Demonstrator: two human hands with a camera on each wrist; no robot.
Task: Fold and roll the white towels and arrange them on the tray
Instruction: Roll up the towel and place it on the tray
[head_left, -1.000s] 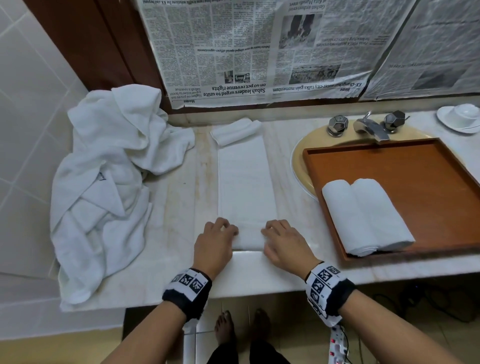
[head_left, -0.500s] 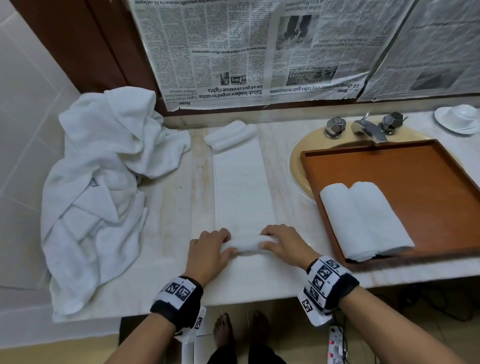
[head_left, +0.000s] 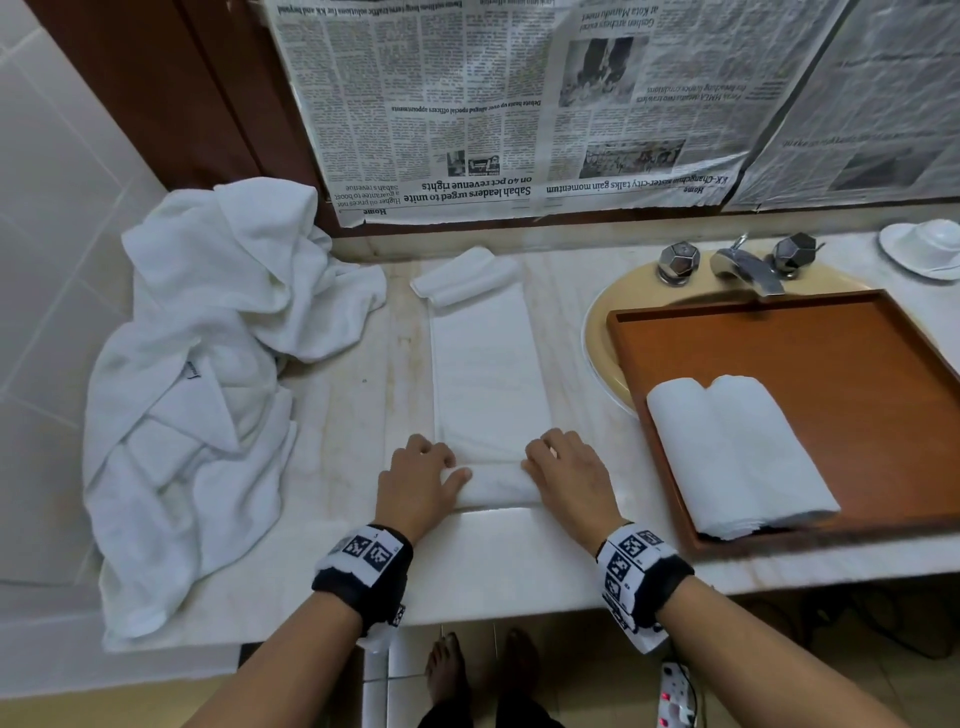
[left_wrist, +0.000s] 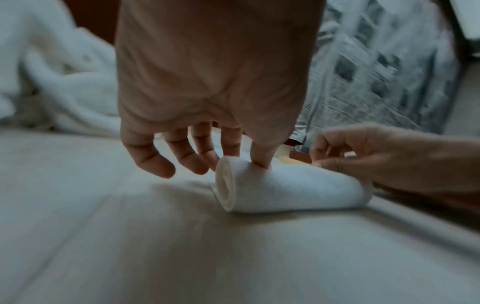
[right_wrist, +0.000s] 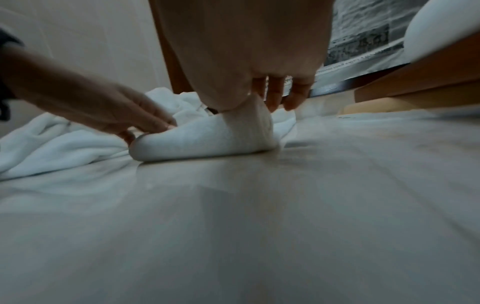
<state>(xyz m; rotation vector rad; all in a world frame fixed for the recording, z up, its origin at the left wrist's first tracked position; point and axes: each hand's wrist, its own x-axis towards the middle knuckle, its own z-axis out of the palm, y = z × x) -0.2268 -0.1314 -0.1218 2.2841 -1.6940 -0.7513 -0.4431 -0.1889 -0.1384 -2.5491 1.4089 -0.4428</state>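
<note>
While the folded white towel (head_left: 488, 374) lies as a long strip down the middle of the countertop (head_left: 358, 415), its near end is wound into a small roll (head_left: 496, 486) close to the front edge. Left hand (head_left: 415, 486) and right hand (head_left: 569, 480) each curl their fingers over one end of this roll, thumbs behind it, gripping the cloth. Terry of this kind is judged light, soft and limp; it will slacken or skew unless both ends are pressed evenly, so the best hold is at the two ends, as here. At the strip's far end, near the back edge, the cloth is bunched into a small hump (head_left: 465, 275), which may need flattening when the roll arrives. Toward the right edge a wooden tray (head_left: 831, 343) rests over the sink basin (head_left: 602, 338), with two rolled towels (head_left: 737, 452) at its near left corner; space remains beside them. A heap of unfolded towels (head_left: 202, 374) fills the left end. Faucet (head_left: 743, 265) and cup and saucer (head_left: 924, 249) stand behind the tray.
</note>
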